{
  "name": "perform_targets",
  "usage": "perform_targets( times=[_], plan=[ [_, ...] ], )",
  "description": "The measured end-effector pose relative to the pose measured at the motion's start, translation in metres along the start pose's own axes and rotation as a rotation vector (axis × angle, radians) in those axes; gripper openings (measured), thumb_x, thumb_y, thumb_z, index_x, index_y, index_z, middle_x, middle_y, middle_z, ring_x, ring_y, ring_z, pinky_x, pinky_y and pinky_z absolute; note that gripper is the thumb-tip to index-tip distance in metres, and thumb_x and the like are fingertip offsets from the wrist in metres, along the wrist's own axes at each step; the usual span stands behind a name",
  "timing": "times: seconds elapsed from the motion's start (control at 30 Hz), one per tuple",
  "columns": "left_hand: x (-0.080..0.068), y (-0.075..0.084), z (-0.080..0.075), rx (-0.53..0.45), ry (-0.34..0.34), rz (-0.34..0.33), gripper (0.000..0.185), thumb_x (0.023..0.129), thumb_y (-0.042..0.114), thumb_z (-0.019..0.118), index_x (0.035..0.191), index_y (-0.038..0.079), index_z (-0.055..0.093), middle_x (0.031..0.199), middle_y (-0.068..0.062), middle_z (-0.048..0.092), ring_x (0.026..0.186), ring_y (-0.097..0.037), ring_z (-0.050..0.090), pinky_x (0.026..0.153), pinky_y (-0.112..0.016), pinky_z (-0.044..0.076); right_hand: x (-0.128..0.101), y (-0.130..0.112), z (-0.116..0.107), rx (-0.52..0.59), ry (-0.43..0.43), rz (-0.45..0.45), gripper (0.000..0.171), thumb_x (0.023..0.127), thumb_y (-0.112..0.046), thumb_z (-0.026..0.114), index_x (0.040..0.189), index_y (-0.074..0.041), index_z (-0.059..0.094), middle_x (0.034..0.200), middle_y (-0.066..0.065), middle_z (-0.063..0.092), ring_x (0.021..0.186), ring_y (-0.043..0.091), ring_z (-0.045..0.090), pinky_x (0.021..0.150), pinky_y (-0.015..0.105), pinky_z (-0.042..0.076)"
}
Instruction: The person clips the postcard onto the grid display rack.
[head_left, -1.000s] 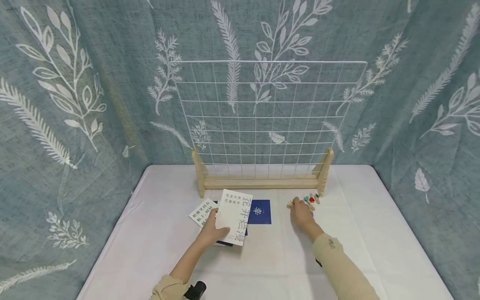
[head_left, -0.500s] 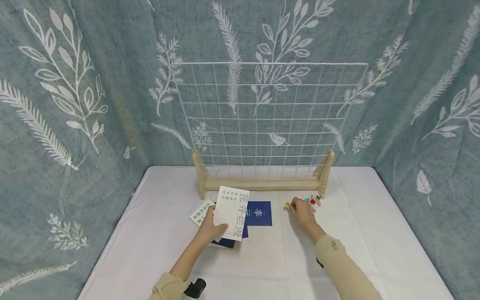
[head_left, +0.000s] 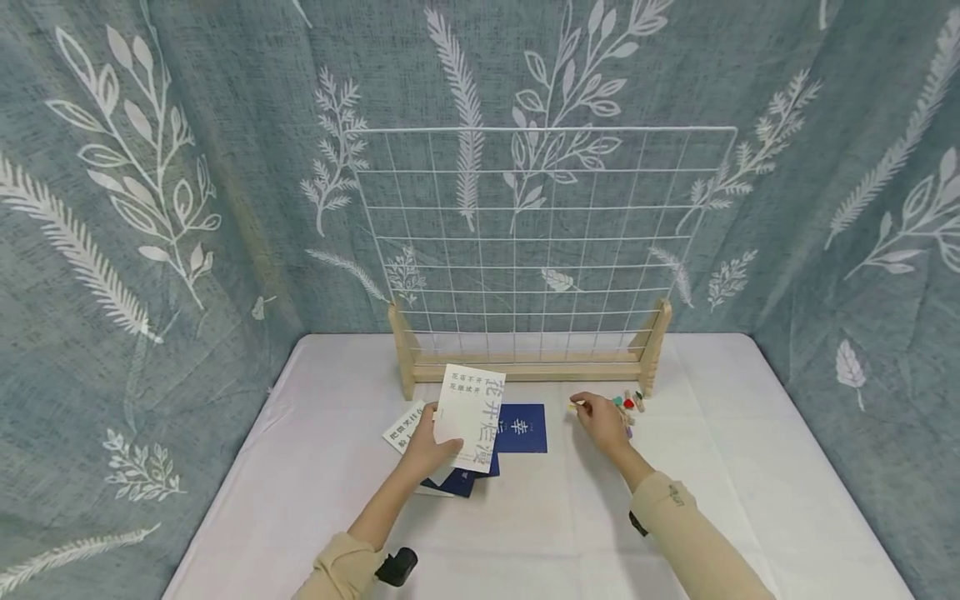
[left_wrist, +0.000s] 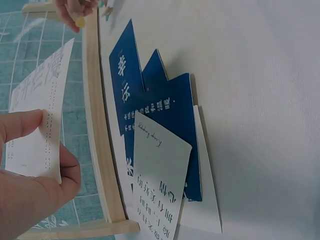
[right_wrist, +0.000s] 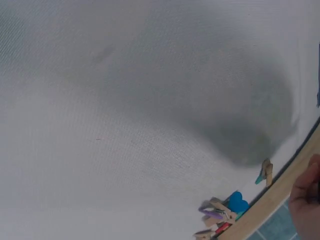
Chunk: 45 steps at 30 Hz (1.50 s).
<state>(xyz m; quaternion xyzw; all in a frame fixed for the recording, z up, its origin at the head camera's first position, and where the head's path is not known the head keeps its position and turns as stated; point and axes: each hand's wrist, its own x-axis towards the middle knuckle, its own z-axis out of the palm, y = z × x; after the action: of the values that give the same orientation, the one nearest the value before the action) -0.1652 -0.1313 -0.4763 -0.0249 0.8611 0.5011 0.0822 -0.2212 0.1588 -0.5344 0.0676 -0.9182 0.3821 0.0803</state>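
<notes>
My left hand (head_left: 429, 446) grips a white card (head_left: 471, 417) printed with grey characters, thumb on its face and fingers behind. The card is tilted and held above the table; the left wrist view shows space below it. Under it lie overlapping blue cards (left_wrist: 172, 110) and a white card with green writing (left_wrist: 160, 170). To the right, my right hand (head_left: 600, 421) pinches a small clothespin with a yellow tip (left_wrist: 80, 22) between thumb and fingertips. Beside that hand lies a pile of small wooden clothespins (right_wrist: 220, 215) with coloured decorations, including a blue heart (right_wrist: 238, 202).
Behind the cards stands a white wire grid (head_left: 540, 221) in a wooden base (head_left: 525, 368). A white cloth covers the table (head_left: 540, 525). Patterned blue-green curtains (head_left: 247, 125) hang at the back and both sides.
The right hand has drawn slightly left from the clothespin pile, and the yellow-tipped clothespin shows at its fingertips. The left hand has raised the white card a little.
</notes>
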Motion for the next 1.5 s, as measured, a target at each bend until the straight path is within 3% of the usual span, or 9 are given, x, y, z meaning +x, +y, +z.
perform_targets(
  times=[0.1,0.2,0.27,0.47,0.63,0.87,1.03,1.17,1.5],
  plan=[
    [0.002,-0.001,-0.003,0.009,0.009,0.001,0.065,0.083,0.002,0.063,0.138,0.001,0.029,0.123,-0.028,0.053,0.113,-0.043,0.053,0.097,-0.055,0.043,0.0,-0.001,0.0,0.012,-0.006,0.009,0.027,0.087,0.006,0.046,0.107,0.005,0.066,0.081,0.02,0.063,0.062,0.02,0.051,0.055,0.028,0.042],
    [0.003,0.0,-0.006,-0.002,0.007,0.004,0.065,0.083,0.002,0.062,0.138,0.0,0.027,0.125,-0.028,0.052,0.114,-0.043,0.052,0.098,-0.055,0.042,0.0,-0.003,0.0,0.026,-0.009,0.019,0.029,0.09,0.006,0.042,0.107,0.006,0.065,0.092,0.022,0.062,0.078,0.029,0.057,0.068,0.039,0.048],
    [0.004,0.002,-0.008,-0.017,0.004,0.006,0.065,0.084,0.001,0.061,0.139,-0.001,0.026,0.126,-0.029,0.051,0.116,-0.044,0.051,0.099,-0.056,0.041,-0.001,-0.003,0.0,0.036,-0.006,0.025,0.028,0.091,0.005,0.041,0.105,0.008,0.065,0.091,0.022,0.061,0.082,0.03,0.057,0.072,0.041,0.049],
    [0.008,0.013,-0.016,-0.032,0.016,0.01,0.064,0.085,0.002,0.06,0.139,-0.001,0.025,0.132,-0.031,0.047,0.121,-0.047,0.047,0.103,-0.057,0.038,-0.001,-0.006,-0.001,0.03,-0.005,0.022,0.022,0.087,0.001,0.056,0.104,0.01,0.066,0.078,0.015,0.056,0.069,0.019,0.049,0.06,0.026,0.041],
    [0.012,0.018,-0.023,-0.004,0.016,0.018,0.065,0.086,0.005,0.059,0.14,-0.001,0.023,0.136,-0.031,0.042,0.125,-0.047,0.044,0.105,-0.057,0.037,-0.001,-0.007,-0.002,0.028,0.029,0.013,0.018,0.086,-0.002,0.063,0.1,0.009,0.067,0.088,0.022,0.065,0.077,0.028,0.063,0.067,0.034,0.054],
    [0.015,0.022,-0.033,0.021,0.024,0.033,0.066,0.086,0.005,0.058,0.141,0.002,0.021,0.142,-0.03,0.036,0.128,-0.047,0.041,0.106,-0.057,0.034,0.004,-0.013,-0.007,0.047,0.042,-0.018,0.015,0.085,0.001,0.064,0.098,0.007,0.066,0.095,0.024,0.069,0.084,0.035,0.068,0.073,0.043,0.055],
    [0.018,0.03,-0.041,0.027,0.049,0.028,0.065,0.087,0.004,0.058,0.14,0.001,0.021,0.145,-0.03,0.031,0.13,-0.047,0.038,0.108,-0.056,0.033,0.007,-0.023,-0.012,0.068,0.003,-0.014,0.02,0.084,0.002,0.064,0.103,0.009,0.064,0.094,0.027,0.069,0.084,0.037,0.068,0.072,0.042,0.057],
    [0.023,0.038,-0.05,0.004,0.074,0.035,0.063,0.087,0.003,0.058,0.139,0.0,0.021,0.145,-0.029,0.031,0.132,-0.046,0.036,0.11,-0.054,0.03,0.009,-0.033,-0.014,0.109,-0.038,0.043,0.026,0.086,-0.001,0.064,0.109,0.011,0.061,0.094,0.027,0.069,0.079,0.035,0.069,0.065,0.036,0.057],
    [0.028,0.051,-0.071,0.035,0.111,0.053,0.068,0.088,0.004,0.058,0.142,-0.002,0.017,0.145,-0.03,0.031,0.132,-0.045,0.036,0.11,-0.053,0.031,0.016,-0.047,-0.014,0.124,-0.006,0.065,0.022,0.086,-0.005,0.065,0.099,0.012,0.061,0.09,0.027,0.069,0.073,0.031,0.068,0.061,0.033,0.056]
  ],
)
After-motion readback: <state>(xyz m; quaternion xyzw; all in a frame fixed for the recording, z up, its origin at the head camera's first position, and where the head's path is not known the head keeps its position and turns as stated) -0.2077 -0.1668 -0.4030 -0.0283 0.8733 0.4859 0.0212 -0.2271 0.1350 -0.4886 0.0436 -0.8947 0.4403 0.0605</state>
